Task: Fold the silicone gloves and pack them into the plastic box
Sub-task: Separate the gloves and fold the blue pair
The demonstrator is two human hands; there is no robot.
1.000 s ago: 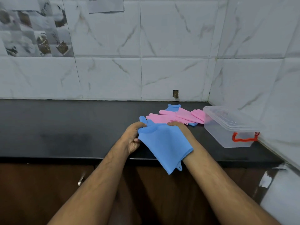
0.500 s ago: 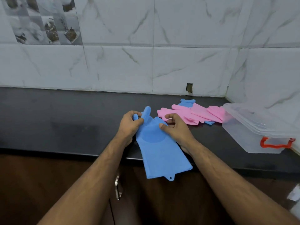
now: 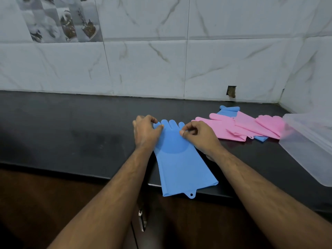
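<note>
Blue glove (image 3: pixel 177 159) flat at the counter's (image 3: pixel 71 133) front edge, cuff overhanging.
Left hand (image 3: pixel 146 131) and right hand (image 3: pixel 198 134) each pinched its finger end; plastic box (image 3: pixel 310 146) sat near the right corner.

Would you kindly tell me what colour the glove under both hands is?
Light blue, with a darker blue palm patch; the blue glove shows in the head view.

I stand at a black counter (image 3: pixel 71 133). Behind it is a white wall (image 3: pixel 147 65) with grey lines, some picture tiles (image 3: pixel 62 20), and a little hole (image 3: pixel 231 91). Brown cupboards (image 3: pixel 45 203) sit below.
</note>
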